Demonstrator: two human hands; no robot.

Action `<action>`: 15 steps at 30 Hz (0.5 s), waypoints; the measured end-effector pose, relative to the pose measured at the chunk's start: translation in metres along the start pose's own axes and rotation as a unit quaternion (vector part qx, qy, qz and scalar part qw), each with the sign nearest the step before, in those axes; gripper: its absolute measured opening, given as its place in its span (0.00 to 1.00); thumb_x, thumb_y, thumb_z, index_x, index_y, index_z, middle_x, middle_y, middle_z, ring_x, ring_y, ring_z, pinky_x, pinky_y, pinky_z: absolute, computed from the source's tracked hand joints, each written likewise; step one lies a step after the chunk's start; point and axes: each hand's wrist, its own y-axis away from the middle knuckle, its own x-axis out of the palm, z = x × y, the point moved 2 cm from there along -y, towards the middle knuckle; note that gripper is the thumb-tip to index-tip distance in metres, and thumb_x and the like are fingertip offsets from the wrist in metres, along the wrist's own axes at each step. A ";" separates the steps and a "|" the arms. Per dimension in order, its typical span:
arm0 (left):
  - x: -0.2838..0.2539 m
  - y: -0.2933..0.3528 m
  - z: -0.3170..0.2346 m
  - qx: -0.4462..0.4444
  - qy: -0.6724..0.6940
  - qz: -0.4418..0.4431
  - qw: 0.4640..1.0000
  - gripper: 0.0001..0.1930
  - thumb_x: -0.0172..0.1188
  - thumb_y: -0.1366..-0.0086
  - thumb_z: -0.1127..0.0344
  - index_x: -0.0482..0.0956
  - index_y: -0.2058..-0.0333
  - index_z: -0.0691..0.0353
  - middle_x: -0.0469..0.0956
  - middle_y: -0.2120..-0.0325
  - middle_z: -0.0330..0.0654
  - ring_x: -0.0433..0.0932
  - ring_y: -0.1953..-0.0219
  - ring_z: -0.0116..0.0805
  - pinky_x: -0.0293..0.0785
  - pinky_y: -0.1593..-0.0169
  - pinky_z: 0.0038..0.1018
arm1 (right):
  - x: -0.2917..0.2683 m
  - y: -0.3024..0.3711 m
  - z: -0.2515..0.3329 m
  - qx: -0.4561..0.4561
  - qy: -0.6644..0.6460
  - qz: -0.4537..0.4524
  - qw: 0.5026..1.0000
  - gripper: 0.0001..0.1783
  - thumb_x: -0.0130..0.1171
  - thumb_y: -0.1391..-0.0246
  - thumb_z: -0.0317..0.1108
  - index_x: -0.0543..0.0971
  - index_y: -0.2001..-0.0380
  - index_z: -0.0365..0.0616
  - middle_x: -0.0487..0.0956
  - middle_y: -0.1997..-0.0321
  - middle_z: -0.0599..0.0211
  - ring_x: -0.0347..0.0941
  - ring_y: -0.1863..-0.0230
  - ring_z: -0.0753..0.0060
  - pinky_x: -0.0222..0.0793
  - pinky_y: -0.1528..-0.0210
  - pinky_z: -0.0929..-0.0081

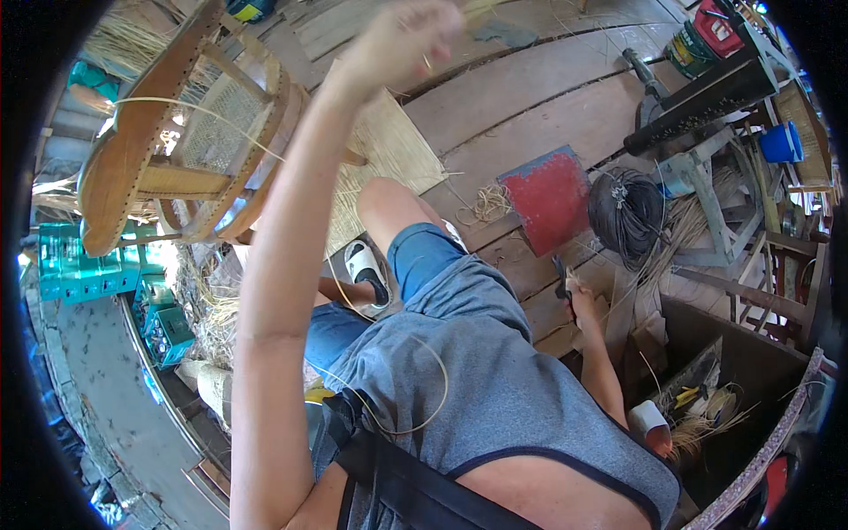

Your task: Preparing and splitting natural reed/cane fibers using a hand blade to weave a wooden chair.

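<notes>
My left hand (406,44) is raised at the top, smeared by motion; its fingers look curled, but I cannot tell what they hold. A ring shows on it. To the right, my right hand (583,300) is closed round a dark pliers-like tool (562,278) whose jaws point away from me. Left of my left forearm leans a wooden chair frame (115,190) with woven cane panels (225,115) and small holes along its edges. A pale cane strand (203,109) arcs from the frame toward my forearm. Another length of cane (444,375) loops over my lap.
A red board (548,199) lies on the plank floor beside a coil of dark cord (625,216) and a small tangle of cane (486,205). Teal crates (79,261) stand at left. An open wooden box (707,322) with tools is at right, below a wooden stand (707,199).
</notes>
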 end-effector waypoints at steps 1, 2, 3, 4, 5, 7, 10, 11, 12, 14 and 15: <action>0.021 -0.010 0.032 -0.020 -0.026 0.047 0.998 0.09 0.58 0.35 0.60 0.79 0.64 0.57 0.75 0.75 0.37 0.74 0.75 0.26 0.71 0.71 0.24 | 0.003 0.006 0.013 -0.019 -0.066 0.047 0.997 0.19 0.51 0.38 0.50 0.74 0.74 0.48 0.69 0.87 0.73 0.61 0.92 0.78 0.53 0.91 0.77; 0.038 -0.011 0.063 0.050 -0.171 -0.032 0.983 0.09 0.58 0.36 0.60 0.79 0.64 0.58 0.76 0.71 0.42 0.76 0.71 0.33 0.73 0.66 0.29 | 0.014 0.013 0.034 -0.041 -0.131 0.101 0.985 0.18 0.52 0.38 0.51 0.74 0.73 0.50 0.68 0.87 0.75 0.60 0.92 0.80 0.52 0.92 0.79; 0.056 -0.011 0.092 0.119 -0.308 -0.111 0.937 0.10 0.59 0.38 0.60 0.78 0.64 0.59 0.76 0.68 0.47 0.78 0.66 0.40 0.75 0.61 0.34 | 0.028 0.022 0.057 -0.019 -0.211 0.152 0.965 0.18 0.52 0.38 0.52 0.74 0.72 0.51 0.67 0.87 0.76 0.59 0.92 0.81 0.51 0.92 0.80; 0.074 -0.003 0.107 0.091 -0.250 -0.083 0.960 0.09 0.57 0.38 0.62 0.78 0.65 0.60 0.75 0.66 0.53 0.77 0.63 0.50 0.75 0.59 0.40 | 0.042 0.034 0.082 0.004 -0.289 0.200 0.936 0.18 0.52 0.39 0.54 0.73 0.71 0.52 0.67 0.87 0.78 0.58 0.92 0.82 0.50 0.92 0.81; 0.087 0.017 0.116 0.063 -0.193 -0.059 0.977 0.08 0.55 0.39 0.64 0.78 0.67 0.62 0.73 0.63 0.58 0.76 0.59 0.59 0.75 0.57 0.47 | 0.055 0.059 0.117 0.000 -0.331 0.262 0.907 0.19 0.51 0.39 0.55 0.73 0.70 0.52 0.66 0.87 0.78 0.57 0.92 0.83 0.49 0.92 0.82; 0.122 0.058 0.127 -0.049 -0.055 0.003 0.997 0.09 0.52 0.36 0.64 0.77 0.66 0.62 0.76 0.74 0.52 0.80 0.71 0.50 0.77 0.66 0.41 | 0.082 0.086 0.160 0.008 -0.406 0.354 0.843 0.22 0.48 0.38 0.58 0.73 0.71 0.52 0.65 0.89 0.79 0.55 0.94 0.84 0.47 0.92 0.83; 0.185 0.103 0.149 -0.167 0.238 0.104 0.951 0.04 0.49 0.35 0.71 0.73 0.64 0.62 0.72 0.80 0.36 0.73 0.82 0.28 0.71 0.77 0.29 | 0.110 0.111 0.184 -0.066 -0.432 0.503 0.746 0.25 0.43 0.36 0.58 0.73 0.75 0.50 0.63 0.92 0.78 0.51 0.96 0.82 0.46 0.93 0.81; 0.206 0.109 0.183 0.114 0.253 -0.005 0.961 0.02 0.51 0.34 0.72 0.73 0.65 0.61 0.71 0.80 0.33 0.71 0.83 0.25 0.70 0.78 0.26 | 0.124 0.119 0.190 -0.065 -0.426 0.590 0.683 0.27 0.39 0.34 0.58 0.73 0.76 0.50 0.63 0.93 0.78 0.50 0.97 0.81 0.44 0.94 0.80; 0.189 0.118 0.150 -0.178 0.283 0.032 0.942 0.02 0.52 0.33 0.72 0.72 0.66 0.61 0.69 0.82 0.31 0.70 0.82 0.26 0.68 0.78 0.26 | 0.123 0.124 0.198 -0.007 -0.437 0.542 0.718 0.28 0.38 0.34 0.58 0.75 0.73 0.47 0.63 0.93 0.78 0.51 0.97 0.81 0.45 0.93 0.81; 0.172 0.120 0.144 -0.020 0.066 -0.089 0.994 0.06 0.51 0.31 0.66 0.69 0.65 0.62 0.74 0.80 0.51 0.75 0.82 0.53 0.67 0.78 0.40 | 0.118 0.138 0.201 0.015 -0.398 0.483 0.780 0.28 0.40 0.34 0.57 0.77 0.66 0.43 0.64 0.91 0.76 0.52 0.96 0.81 0.45 0.93 0.80; 0.162 0.114 0.146 -0.009 0.063 -0.102 0.993 0.06 0.51 0.31 0.66 0.69 0.65 0.62 0.74 0.80 0.51 0.75 0.82 0.53 0.67 0.78 0.40 | 0.112 0.135 0.195 -0.017 -0.358 0.470 0.807 0.27 0.42 0.35 0.56 0.77 0.62 0.42 0.65 0.90 0.75 0.52 0.95 0.80 0.46 0.93 0.79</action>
